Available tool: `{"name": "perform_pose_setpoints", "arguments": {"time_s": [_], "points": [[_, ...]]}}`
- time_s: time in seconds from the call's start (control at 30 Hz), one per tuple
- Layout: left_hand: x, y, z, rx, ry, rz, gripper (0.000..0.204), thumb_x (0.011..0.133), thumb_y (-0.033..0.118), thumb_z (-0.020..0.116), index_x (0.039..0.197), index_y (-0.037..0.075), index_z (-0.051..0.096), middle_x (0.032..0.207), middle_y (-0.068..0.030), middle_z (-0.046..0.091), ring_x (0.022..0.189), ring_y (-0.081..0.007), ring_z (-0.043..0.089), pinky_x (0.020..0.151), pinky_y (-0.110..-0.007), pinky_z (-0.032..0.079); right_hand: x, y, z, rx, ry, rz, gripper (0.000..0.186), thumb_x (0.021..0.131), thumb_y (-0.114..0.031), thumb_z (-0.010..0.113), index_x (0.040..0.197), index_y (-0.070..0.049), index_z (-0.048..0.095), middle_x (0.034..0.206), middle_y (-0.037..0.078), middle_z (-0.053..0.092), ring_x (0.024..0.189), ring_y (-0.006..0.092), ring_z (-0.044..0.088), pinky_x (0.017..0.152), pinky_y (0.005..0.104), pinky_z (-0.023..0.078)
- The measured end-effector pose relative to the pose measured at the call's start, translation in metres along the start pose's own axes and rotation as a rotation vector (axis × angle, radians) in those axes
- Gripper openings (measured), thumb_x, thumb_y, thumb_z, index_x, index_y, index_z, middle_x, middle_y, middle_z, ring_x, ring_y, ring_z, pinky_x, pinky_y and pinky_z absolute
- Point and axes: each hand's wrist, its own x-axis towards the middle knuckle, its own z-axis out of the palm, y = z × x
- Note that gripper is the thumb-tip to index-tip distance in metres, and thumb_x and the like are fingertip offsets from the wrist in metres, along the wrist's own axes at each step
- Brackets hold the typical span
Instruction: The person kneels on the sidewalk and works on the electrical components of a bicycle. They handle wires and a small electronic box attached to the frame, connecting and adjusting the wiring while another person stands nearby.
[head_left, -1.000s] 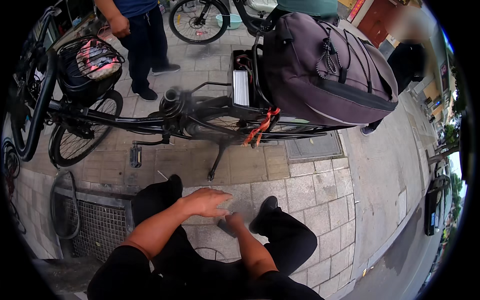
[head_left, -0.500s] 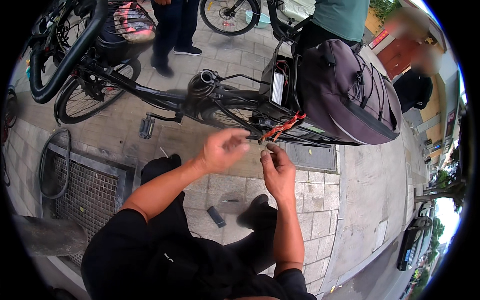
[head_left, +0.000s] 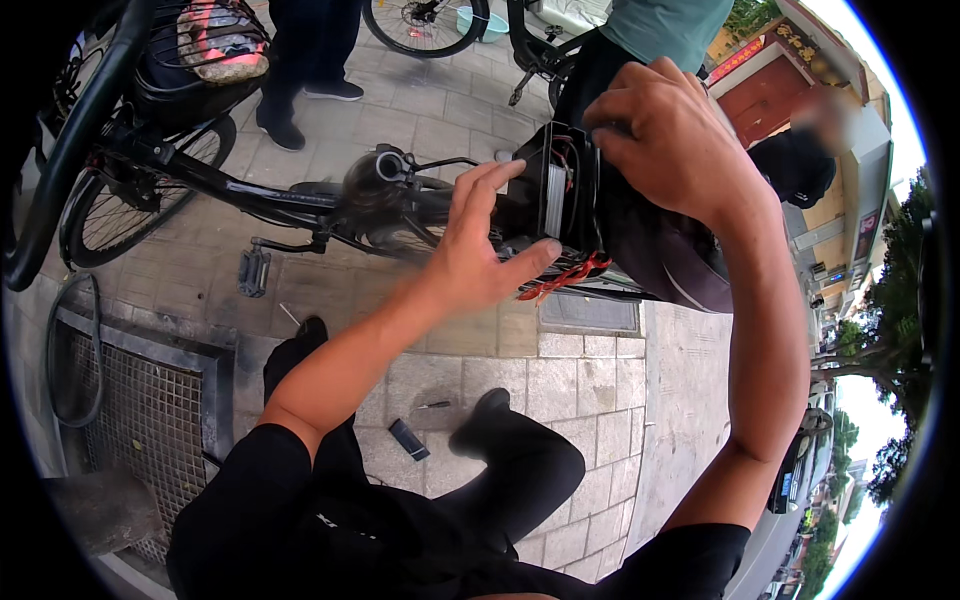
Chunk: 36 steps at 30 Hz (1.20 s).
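My left hand [head_left: 480, 240] has its thumb and fingers spread apart at the near side of an upright black case [head_left: 522, 205] on the bicycle's frame. The case's top is uncovered, showing a silver-grey block [head_left: 556, 200] and thin wires inside. My right hand [head_left: 665, 140] is raised over the front of the dark purple-grey bag [head_left: 690, 262] behind the case. Its fingers are curled inward, and whatever they hold is hidden. A bundle of red-orange wires [head_left: 568, 276] hangs below the case. The bare seat tube [head_left: 392, 165] stands to the left.
A black phone-like object [head_left: 409, 439] and a thin dark tool [head_left: 434, 405] lie on the paving by my feet. A metal grate [head_left: 150, 400] with a black hose [head_left: 60, 350] is at left. Two people stand beyond the bicycle; another is at the right.
My right hand has risen from beside the red-orange wires to above the bag. My left hand has moved up and right to the case. The bicycle appears further left in view.
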Motion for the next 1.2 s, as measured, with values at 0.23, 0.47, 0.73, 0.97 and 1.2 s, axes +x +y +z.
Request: {"name": "perform_pose_setpoints", "arguments": {"time_s": [0.23, 0.47, 0.73, 0.97, 1.2], "points": [[-0.003, -0.009, 0.01, -0.135, -0.032, -0.059, 0.101, 0.086, 0.035, 0.086, 0.162, 0.001, 0.03, 0.15, -0.0206, 0.039, 0.138, -0.0323, 0.047, 0.109, -0.046, 0.049, 0.016, -0.002, 0.018, -0.115, -0.397, -0.044, 0.029, 0.088, -0.021, 0.071, 0.114, -0.017, 0.084, 0.108, 0.01, 0.064, 0.112, 0.0291, 0.056, 0.103, 0.0403, 0.043], [-0.002, -0.002, 0.02, -0.208, -0.008, -0.096, 0.1, 0.089, 0.032, 0.087, 0.162, -0.002, 0.027, 0.147, -0.0209, 0.041, 0.135, -0.03, 0.048, 0.111, -0.043, 0.045, 0.034, -0.009, 0.031, -0.272, -0.71, -0.024, 0.041, 0.086, -0.019, 0.064, 0.123, -0.019, 0.082, 0.118, 0.01, 0.067, 0.121, 0.0285, 0.059, 0.103, 0.0402, 0.043], [-0.004, -0.006, 0.024, -0.244, 0.025, -0.108, 0.099, 0.092, 0.039, 0.085, 0.162, 0.0, 0.027, 0.146, -0.0201, 0.042, 0.13, -0.0277, 0.051, 0.105, -0.041, 0.049, 0.034, -0.014, 0.038, -0.26, -0.712, -0.003, 0.04, 0.083, -0.016, 0.061, 0.117, -0.017, 0.082, 0.124, 0.012, 0.064, 0.122, 0.0294, 0.058, 0.102, 0.0409, 0.043], [-0.003, -0.005, 0.03, -0.304, 0.075, -0.116, 0.096, 0.093, 0.04, 0.084, 0.16, -0.001, 0.029, 0.147, -0.0202, 0.042, 0.129, -0.0267, 0.052, 0.104, -0.04, 0.049, 0.035, -0.01, 0.039, -0.233, -0.676, 0.026, 0.043, 0.085, -0.015, 0.059, 0.12, -0.021, 0.083, 0.125, 0.013, 0.061, 0.122, 0.0308, 0.058, 0.102, 0.0418, 0.044], [-0.003, -0.003, 0.035, -0.201, 0.079, -0.036, 0.096, 0.092, 0.028, 0.082, 0.162, -0.002, 0.024, 0.15, -0.0255, 0.044, 0.13, -0.0304, 0.055, 0.101, -0.042, 0.053, 0.037, -0.006, 0.029, -0.18, -0.763, 0.035, 0.041, 0.089, -0.015, 0.057, 0.12, -0.02, 0.083, 0.129, 0.014, 0.061, 0.123, 0.0321, 0.058, 0.104, 0.0419, 0.043]]}}
